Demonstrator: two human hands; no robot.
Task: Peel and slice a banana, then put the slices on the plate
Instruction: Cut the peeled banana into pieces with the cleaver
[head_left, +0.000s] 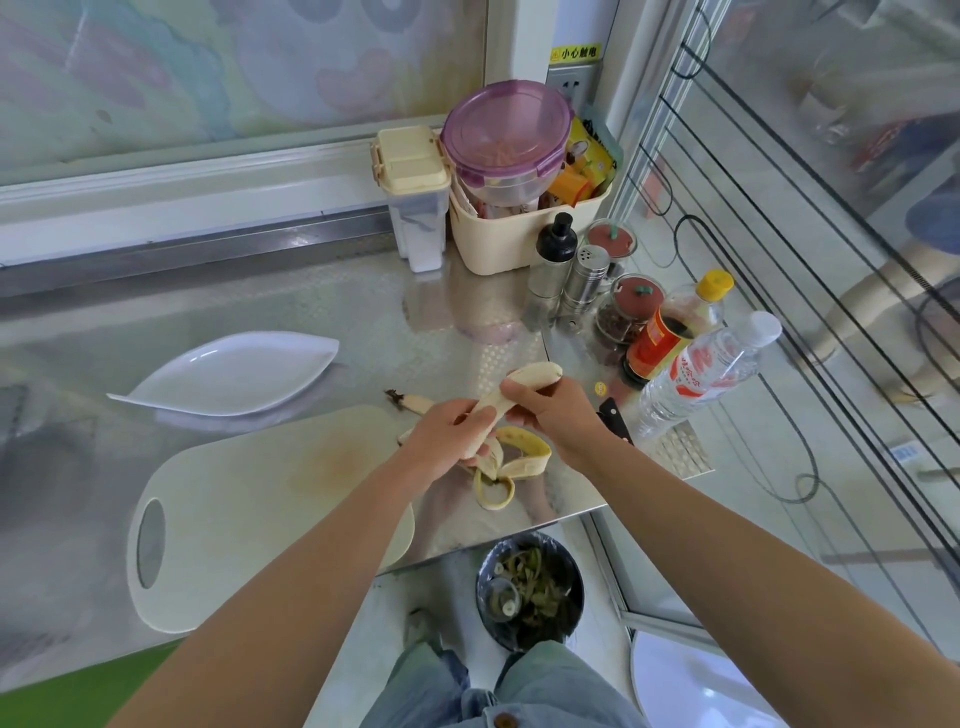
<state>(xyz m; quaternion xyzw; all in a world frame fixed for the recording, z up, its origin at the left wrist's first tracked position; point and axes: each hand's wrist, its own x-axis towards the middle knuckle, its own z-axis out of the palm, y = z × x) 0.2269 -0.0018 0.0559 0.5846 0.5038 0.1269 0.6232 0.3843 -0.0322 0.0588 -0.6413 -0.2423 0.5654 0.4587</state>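
A peeled pale banana (535, 376) is held above the right end of the cream cutting board (249, 499). My right hand (556, 415) grips its upper half. My left hand (447, 439) holds its lower end, where yellow peel strips (519, 457) hang curling down. A torn peel strip with the stem (410, 401) lies just beyond the board. The white leaf-shaped plate (228, 374) sits bare on the steel counter to the left. A black knife handle (613, 418) shows behind my right wrist.
Right of my hands stand a water bottle (706, 371), a sauce bottle (670, 332), jars and shakers (582, 275). A cream basket (519, 228) with containers is at the back. A bin with scraps (530, 587) stands on the floor below the counter edge.
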